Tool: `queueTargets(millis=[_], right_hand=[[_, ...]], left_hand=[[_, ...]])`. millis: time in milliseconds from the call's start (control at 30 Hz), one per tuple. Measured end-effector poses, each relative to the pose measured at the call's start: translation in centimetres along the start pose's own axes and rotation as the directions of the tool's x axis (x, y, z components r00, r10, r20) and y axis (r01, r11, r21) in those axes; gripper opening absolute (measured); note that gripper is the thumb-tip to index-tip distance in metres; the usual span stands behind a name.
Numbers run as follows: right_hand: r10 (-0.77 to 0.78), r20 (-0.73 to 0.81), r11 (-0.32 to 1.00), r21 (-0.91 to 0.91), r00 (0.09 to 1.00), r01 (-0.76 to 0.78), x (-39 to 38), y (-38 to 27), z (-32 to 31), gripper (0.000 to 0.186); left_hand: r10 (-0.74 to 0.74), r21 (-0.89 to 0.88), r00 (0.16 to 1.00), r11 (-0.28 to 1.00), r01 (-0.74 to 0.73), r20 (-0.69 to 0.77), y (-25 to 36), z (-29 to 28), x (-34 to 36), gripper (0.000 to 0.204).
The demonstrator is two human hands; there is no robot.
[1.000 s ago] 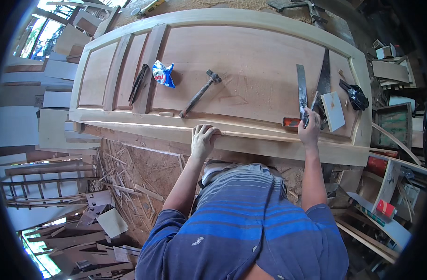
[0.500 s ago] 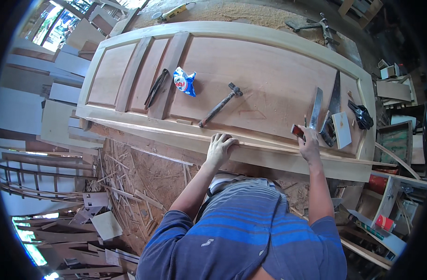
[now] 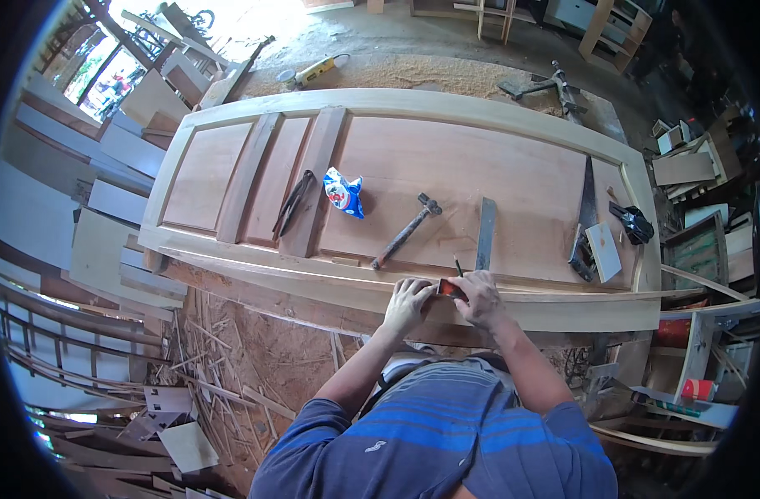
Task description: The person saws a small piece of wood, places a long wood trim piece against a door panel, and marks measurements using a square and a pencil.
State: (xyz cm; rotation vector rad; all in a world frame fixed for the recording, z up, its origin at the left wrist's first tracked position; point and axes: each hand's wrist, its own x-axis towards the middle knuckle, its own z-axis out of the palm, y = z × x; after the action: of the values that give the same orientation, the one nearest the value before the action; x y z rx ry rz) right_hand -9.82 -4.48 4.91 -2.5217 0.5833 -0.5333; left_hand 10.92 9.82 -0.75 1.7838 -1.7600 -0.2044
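Note:
A panelled wooden door [image 3: 446, 154] lies flat in front of me, with a thin wooden strip [image 3: 563, 296] along its near edge. My right hand [image 3: 481, 301] is closed on the reddish handle of a try square [image 3: 486, 233]; its metal blade points away across the door. A pencil [image 3: 458, 264] sticks up from the same hand. My left hand [image 3: 407, 306] is closed over the strip, right beside the square's handle; its fingertips are partly hidden. Left of the blade, a hammer [image 3: 403, 236] rests on the panel.
A blue and white packet [image 3: 344, 193] and dark pincers [image 3: 293, 205] lie on the door's left part. At its right end are a handsaw [image 3: 588, 187], a hand plane [image 3: 581, 256], a white board [image 3: 604, 252] and a black bag [image 3: 632, 223]. Wood scraps [image 3: 222, 374] litter the floor.
My right hand has brought the try square leftward along the strip, up beside my left hand. The square's blade now stands between hammer and saw. The view has tilted up, showing more floor beyond.

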Motion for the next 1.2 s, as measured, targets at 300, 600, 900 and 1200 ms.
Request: queueTargets(millis=[300, 600, 900, 1200], right_hand=[[0.08, -0.072, 0.994, 0.084, 0.994, -0.074, -1.0, -3.7, 3.7, 0.053], [0.085, -0.114, 0.932, 0.359, 0.99, -0.039, -3.2, -7.9, 0.9, 0.048], [0.115, -0.215, 0.898, 0.44, 0.97, -0.009, -4.6, -10.8, -8.5, 0.094], [0.548, -0.504, 0.827, 0.21, 0.667, -0.521, -11.8, -9.0, -1.6, 0.021]], left_hand=[[-0.058, -0.008, 0.993, 0.998, 0.057, -0.101, 1.6, -3.0, -1.1, 0.071], [0.16, 0.076, 0.98, 0.985, -0.152, -0.119, 4.1, -7.8, -2.2, 0.055], [-0.017, -0.41, 0.956, 0.905, -0.109, -0.292, 8.6, -12.8, -2.7, 0.047], [0.056, -0.4, 0.962, 0.915, 0.058, 0.267, -0.8, -10.2, 2.2, 0.063]])
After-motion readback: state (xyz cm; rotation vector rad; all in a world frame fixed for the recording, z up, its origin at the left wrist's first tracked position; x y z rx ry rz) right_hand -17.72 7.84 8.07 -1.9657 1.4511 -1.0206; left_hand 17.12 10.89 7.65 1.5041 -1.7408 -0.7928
